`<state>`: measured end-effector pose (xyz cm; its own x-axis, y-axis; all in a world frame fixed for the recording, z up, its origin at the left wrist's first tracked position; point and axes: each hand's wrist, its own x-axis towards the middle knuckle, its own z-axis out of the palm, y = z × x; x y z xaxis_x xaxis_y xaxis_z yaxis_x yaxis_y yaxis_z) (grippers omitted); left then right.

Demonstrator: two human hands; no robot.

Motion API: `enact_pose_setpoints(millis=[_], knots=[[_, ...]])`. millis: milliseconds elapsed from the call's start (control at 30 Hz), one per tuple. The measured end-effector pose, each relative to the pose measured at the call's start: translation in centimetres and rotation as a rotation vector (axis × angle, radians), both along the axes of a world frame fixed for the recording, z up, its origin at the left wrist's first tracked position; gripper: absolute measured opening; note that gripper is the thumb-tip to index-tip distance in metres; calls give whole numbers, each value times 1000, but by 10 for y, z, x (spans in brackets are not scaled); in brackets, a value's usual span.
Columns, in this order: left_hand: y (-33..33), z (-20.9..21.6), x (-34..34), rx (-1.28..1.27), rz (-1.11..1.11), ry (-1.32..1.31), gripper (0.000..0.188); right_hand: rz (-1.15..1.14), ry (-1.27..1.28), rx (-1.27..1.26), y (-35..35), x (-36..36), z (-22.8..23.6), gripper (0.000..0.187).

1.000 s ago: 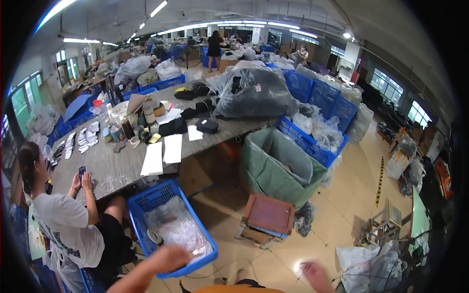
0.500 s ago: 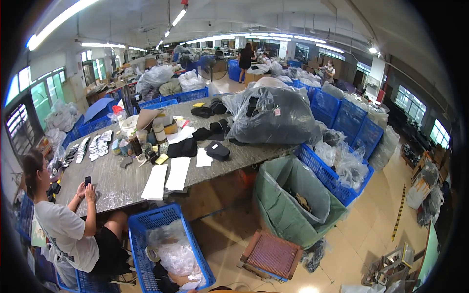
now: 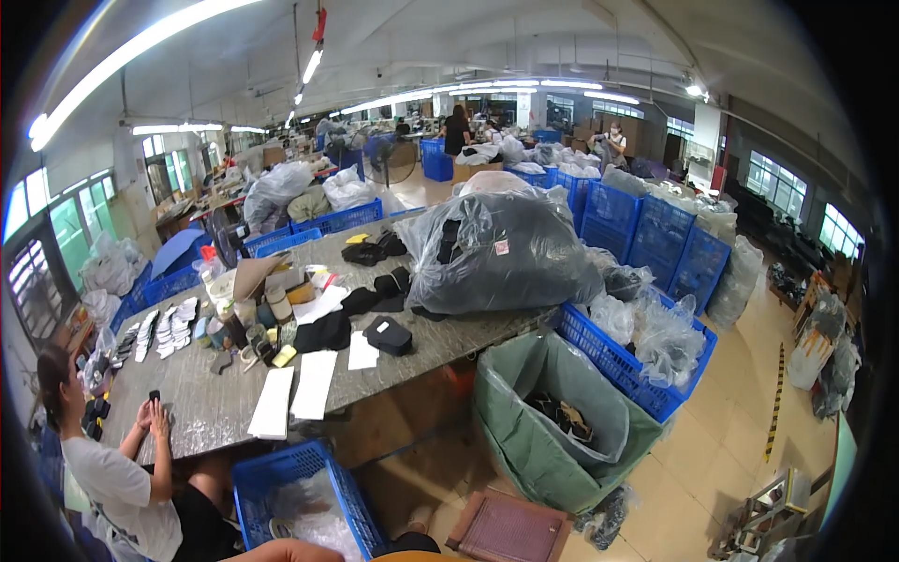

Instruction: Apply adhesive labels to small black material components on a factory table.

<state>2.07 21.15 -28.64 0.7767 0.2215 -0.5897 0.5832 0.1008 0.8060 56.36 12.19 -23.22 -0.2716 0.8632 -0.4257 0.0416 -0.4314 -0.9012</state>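
Observation:
At the lower edge a strip of bare skin, apparently my left arm, crosses in front of a blue plastic crate. Neither of my hands shows, so I cannot see what they hold. Clear plastic film lies in that crate. To its right, low in the picture, is a stool with a reddish-brown woven top, and a foot is beside it. Ahead stands a long grey worktable bearing white sheets, a black cap-like piece and a big clear bag of dark goods.
A seated person at the left holds a phone. Right of the table, a green lined sack stands near a blue crate of plastic bags. Stacked blue crates rise behind. Tiled floor runs along the right.
My view has shifted and tilted up, so the table and stool sit lower. The bare arm and the foot have come into sight at the lower edge.

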Motion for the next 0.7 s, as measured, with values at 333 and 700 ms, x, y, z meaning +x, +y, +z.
enact_pose_setpoints(millis=[333,700], knots=[[165,-112,-21,747,182,476,34,-454,-19,107,182,-3,-49,23],[181,-83,-120,431,449,369,36,-806,-124,8,327,-19,-85,10]])
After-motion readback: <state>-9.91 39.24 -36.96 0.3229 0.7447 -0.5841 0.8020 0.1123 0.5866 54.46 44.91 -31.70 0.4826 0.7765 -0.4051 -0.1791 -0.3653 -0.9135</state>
